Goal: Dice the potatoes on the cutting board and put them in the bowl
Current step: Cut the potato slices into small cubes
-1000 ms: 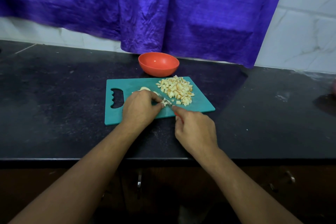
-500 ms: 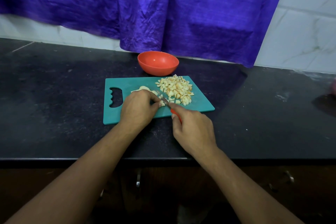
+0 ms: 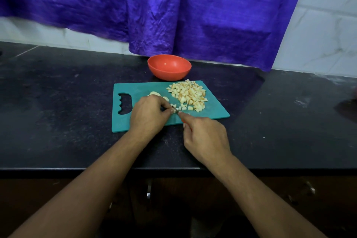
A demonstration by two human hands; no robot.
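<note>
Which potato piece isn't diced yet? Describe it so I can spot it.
Find the teal board on the black counter. At its middle, just beyond the left hand, lies a pale chunk, smooth and whole, unlike the diced heap to its right.

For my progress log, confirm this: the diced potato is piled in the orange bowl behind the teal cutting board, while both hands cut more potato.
Wrong on one point: in the head view the diced potato is piled on the teal cutting board; the orange bowl behind it is empty. The left hand holds uncut potato and the right hand grips the knife.
</note>
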